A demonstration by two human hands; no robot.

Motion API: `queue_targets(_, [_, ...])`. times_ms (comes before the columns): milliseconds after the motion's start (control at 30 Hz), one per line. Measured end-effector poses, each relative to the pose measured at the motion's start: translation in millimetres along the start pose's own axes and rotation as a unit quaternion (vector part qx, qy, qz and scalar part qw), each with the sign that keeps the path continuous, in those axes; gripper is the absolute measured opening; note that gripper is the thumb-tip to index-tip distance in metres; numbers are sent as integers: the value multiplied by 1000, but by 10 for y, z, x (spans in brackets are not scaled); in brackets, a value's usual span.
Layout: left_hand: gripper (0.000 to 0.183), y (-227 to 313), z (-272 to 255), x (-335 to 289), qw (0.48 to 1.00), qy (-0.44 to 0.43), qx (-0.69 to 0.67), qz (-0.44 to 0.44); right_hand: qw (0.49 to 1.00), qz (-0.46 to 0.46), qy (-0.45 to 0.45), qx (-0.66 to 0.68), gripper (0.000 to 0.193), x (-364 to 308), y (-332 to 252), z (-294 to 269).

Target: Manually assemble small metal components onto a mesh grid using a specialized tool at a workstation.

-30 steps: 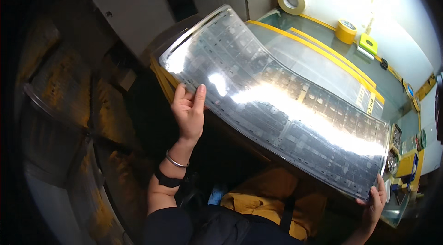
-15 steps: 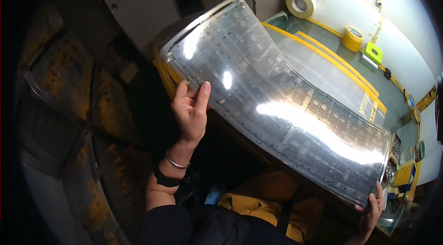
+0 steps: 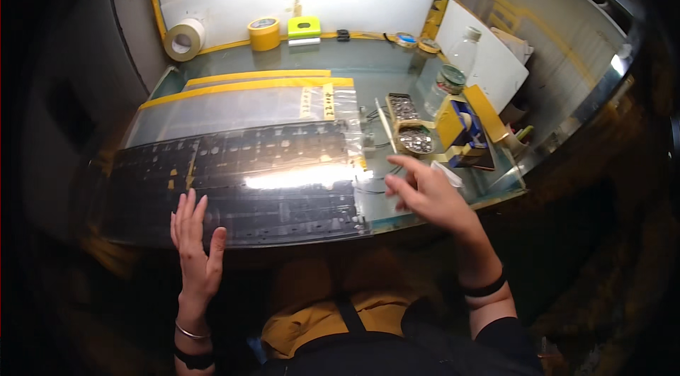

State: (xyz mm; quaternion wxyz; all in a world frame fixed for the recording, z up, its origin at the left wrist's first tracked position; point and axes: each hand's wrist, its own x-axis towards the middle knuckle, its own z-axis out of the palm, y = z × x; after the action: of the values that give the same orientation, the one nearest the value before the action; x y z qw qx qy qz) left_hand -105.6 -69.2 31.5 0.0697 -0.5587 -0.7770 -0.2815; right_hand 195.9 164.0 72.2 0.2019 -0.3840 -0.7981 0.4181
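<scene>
A dark, see-through patterned sheet [image 3: 283,214] lies flat on the glass tabletop, its near edge along the table's front. My left hand [image 3: 195,252] is open over the sheet's near left part, fingers stretched forward; whether it presses on the sheet I cannot tell. To the right of the sheet hovers my right hand [image 3: 432,195], empty, with its fingers apart and partly bent. Close to it are a slim white stick [image 3: 384,123] and small shiny metal pieces [image 3: 415,139] in a round dish. More metal pieces fill a rectangular box [image 3: 401,107] behind that dish.
Behind the sheet lie clear sheets [image 3: 234,115] edged with yellow tape. Tape rolls, white [image 3: 183,41] and yellow [image 3: 264,35], and a green holder [image 3: 304,27] line the back. At right stand a blue-and-yellow box [image 3: 459,132], a jar [image 3: 448,86] and a clear bottle [image 3: 465,50].
The sheet, held up and tilted in both hands before, now lies on the table. Both hands have let go, and the right one has moved toward the metal pieces. The view has turned right.
</scene>
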Motion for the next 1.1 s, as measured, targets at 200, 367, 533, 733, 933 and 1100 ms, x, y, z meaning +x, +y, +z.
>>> queue_targets(200, [52, -23, 276, 319, 997, -42, 59, 41, 924, -164, 170, -300, 29, 893, 18, -369])
queue_targets(367, [57, -45, 319, 349, 993, -90, 43, 59, 880, 3, 88, -468, 23, 1512, 219, -56])
queue_targets(533, [59, -154, 336, 446, 992, -104, 23, 61, 899, 2, 113, -424, 31, 1566, 160, 128])
queue_targets(733, [61, -155, 279, 505, 996, -86, 1, 39, 954, 71, 37, -289, 33, 1657, -118, -460])
queue_targets(933, [59, -117, 308, 590, 996, -84, -5, 37, 928, -40, 133, -345, 30, 1703, 190, -704])
queue_targets(1100, [56, -152, 287, 582, 996, -84, 15, 34, 884, -7, 138, -447, 24, 1810, 177, -633])
